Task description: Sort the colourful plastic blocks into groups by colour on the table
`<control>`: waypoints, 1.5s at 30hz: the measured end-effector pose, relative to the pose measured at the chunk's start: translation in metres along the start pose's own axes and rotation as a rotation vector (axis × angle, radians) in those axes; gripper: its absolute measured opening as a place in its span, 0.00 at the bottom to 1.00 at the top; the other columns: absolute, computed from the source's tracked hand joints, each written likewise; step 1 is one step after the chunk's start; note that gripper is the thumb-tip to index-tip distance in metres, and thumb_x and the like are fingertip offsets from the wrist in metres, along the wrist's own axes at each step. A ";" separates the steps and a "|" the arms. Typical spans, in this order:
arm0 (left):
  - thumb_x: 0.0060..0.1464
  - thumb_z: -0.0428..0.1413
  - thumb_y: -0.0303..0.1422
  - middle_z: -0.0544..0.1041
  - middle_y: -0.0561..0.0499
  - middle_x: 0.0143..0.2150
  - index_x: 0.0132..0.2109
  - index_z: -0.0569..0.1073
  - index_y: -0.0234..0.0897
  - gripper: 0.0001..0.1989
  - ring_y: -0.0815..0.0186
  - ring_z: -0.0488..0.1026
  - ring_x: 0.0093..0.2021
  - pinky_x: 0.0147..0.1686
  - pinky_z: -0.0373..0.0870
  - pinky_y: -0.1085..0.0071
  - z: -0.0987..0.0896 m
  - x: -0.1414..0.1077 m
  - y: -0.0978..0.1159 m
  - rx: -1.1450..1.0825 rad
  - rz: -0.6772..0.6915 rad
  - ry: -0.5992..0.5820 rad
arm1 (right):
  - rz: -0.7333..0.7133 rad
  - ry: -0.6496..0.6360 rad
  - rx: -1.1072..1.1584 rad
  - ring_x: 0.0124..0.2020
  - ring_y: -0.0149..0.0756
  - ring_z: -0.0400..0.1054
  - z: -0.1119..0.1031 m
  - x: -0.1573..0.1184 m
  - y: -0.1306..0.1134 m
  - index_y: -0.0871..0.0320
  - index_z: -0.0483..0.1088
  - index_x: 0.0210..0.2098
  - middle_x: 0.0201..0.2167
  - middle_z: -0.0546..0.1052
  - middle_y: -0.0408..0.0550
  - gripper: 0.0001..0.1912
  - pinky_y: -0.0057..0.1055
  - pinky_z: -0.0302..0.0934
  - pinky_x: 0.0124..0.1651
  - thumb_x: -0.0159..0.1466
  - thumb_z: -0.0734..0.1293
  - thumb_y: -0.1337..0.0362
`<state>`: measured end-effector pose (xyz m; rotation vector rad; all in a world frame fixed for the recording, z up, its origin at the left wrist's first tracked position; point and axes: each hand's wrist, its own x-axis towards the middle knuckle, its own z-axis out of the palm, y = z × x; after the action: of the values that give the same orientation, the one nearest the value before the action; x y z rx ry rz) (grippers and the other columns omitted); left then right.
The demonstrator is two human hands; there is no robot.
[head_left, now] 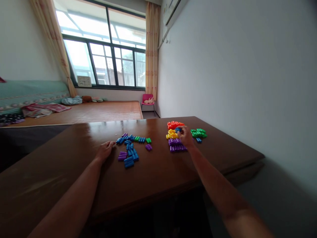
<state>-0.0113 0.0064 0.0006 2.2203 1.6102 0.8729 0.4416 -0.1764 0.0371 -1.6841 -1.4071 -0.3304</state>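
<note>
Small glossy plastic blocks, shaped like joined tubes, lie on the brown table point(158, 172). My right hand point(184, 135) pinches a blue block point(177, 130) above the yellow blocks point(171, 134). Orange-red blocks point(174, 124) sit just beyond it, with purple blocks point(177, 146) on the near side. To its right are green blocks point(198, 133) and a lone blue block point(198, 140). My left hand point(106, 150) rests on the table, its fingers curled together with nothing visible in them. Beside its fingertips spreads a loose group of blue blocks point(132, 153), with some purple blocks point(122, 156) and green blocks point(148, 140).
A white wall point(235, 72) runs along the table's right side. Past the far edge stand a wide bed point(111, 110) with cloths on it and a pink chair point(148, 98). A clock point(84, 81) stands by the window.
</note>
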 end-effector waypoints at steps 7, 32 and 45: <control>0.60 0.43 0.43 0.80 0.44 0.49 0.48 0.79 0.39 0.23 0.52 0.75 0.49 0.41 0.68 0.67 0.000 0.002 0.010 0.147 -0.065 -0.050 | 0.648 0.252 -0.258 0.37 0.40 0.69 -0.093 -0.051 0.152 0.61 0.68 0.40 0.38 0.75 0.54 0.13 0.36 0.65 0.42 0.57 0.62 0.63; 0.51 0.54 0.43 0.80 0.44 0.43 0.41 0.80 0.35 0.19 0.55 0.75 0.46 0.50 0.68 0.66 -0.013 -0.018 0.042 -0.041 0.162 -0.251 | 0.745 0.232 -0.235 0.38 0.50 0.69 -0.085 -0.053 0.182 0.62 0.72 0.44 0.36 0.74 0.61 0.19 0.45 0.60 0.40 0.62 0.56 0.61; 0.55 0.55 0.39 0.81 0.50 0.39 0.50 0.78 0.38 0.18 0.63 0.76 0.40 0.42 0.70 0.71 0.042 -0.037 0.086 -0.087 0.292 -0.246 | -0.312 -0.389 0.339 0.36 0.36 0.69 0.032 -0.074 -0.118 0.55 0.71 0.48 0.48 0.74 0.51 0.15 0.35 0.65 0.45 0.66 0.59 0.59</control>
<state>0.0726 -0.0522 0.0017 2.4268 1.1382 0.6884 0.3028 -0.2054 0.0221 -1.2919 -1.9002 0.0737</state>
